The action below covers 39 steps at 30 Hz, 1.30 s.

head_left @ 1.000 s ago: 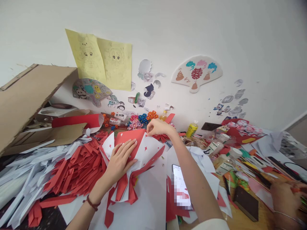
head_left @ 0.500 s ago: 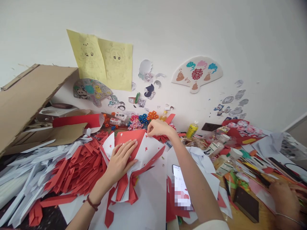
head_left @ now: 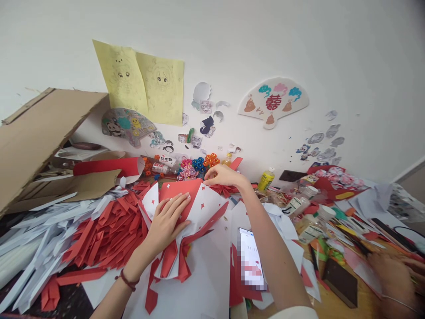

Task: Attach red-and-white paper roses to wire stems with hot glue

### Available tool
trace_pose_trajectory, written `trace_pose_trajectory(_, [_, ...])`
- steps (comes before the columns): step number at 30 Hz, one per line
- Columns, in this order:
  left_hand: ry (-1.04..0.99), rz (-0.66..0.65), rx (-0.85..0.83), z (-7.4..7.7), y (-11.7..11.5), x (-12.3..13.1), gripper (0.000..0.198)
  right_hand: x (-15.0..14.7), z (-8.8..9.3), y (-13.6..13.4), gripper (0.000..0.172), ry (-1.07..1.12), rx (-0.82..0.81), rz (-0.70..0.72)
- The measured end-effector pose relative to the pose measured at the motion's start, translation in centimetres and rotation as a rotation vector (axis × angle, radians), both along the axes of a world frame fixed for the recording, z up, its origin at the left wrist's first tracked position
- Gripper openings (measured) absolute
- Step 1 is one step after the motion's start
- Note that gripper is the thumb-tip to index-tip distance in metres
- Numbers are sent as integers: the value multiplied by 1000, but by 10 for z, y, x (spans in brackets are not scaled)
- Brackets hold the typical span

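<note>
A red-and-white folded paper bouquet [head_left: 212,206], gathered at its lower end like a wrapper, lies on a large white sheet [head_left: 206,283]. Small red and white diamond shapes dot its panels. My left hand [head_left: 171,217] rests flat across its middle, fingers stretched out and the thumb apart. At the top edge of the paper, my right hand [head_left: 222,176] is closed, thumb and index finger pinching near the corner where the red and white panels meet. A red paper tail hangs from the gathered end. What lies behind the bouquet is partly hidden.
Red folded strips [head_left: 109,230] and white strips [head_left: 40,248] are heaped on the left beside cardboard [head_left: 49,133]. A phone [head_left: 252,261] lies under my right forearm. Bottles, including a yellow one [head_left: 266,179], crowd the back. Another person's hand [head_left: 392,274] is at far right.
My right hand's fingers have shifted slightly up along the paper's top edge. My left hand stays in place. The other person's hand at far right has moved a little left.
</note>
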<state>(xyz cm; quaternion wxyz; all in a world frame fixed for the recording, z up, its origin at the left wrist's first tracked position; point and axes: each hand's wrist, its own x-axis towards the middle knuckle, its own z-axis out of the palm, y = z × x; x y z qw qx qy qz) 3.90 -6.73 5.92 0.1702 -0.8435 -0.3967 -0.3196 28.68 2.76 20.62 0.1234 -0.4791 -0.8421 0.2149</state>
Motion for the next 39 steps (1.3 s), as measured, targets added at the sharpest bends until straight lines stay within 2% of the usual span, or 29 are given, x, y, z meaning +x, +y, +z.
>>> trace_pose_trajectory(5, [5,-3,-8,0,-1,0,65,8,-17,11,37,146,-224,99])
trace_pose_trajectory(9, [12,0,-18,0,-2,0,64,8,-25,14,41,236,-304,94])
trace_pose_trajectory(16, [17,0,-17,1,-3,-1,64,4,-27,12,42,307,-480,103])
trace_pose_trajectory(21, [18,-3,-19,2,-4,0,61,3,-33,16,44,352,-516,122])
trace_pose_trajectory(33, [27,6,-17,2,-6,2,58,7,-40,23,46,417,-398,126])
trace_pose_trajectory(35, [30,2,-30,3,-6,3,59,10,-36,23,49,478,-301,72])
trace_pose_trajectory(39, [0,-21,-50,8,-14,3,61,19,-21,4,46,669,59,-154])
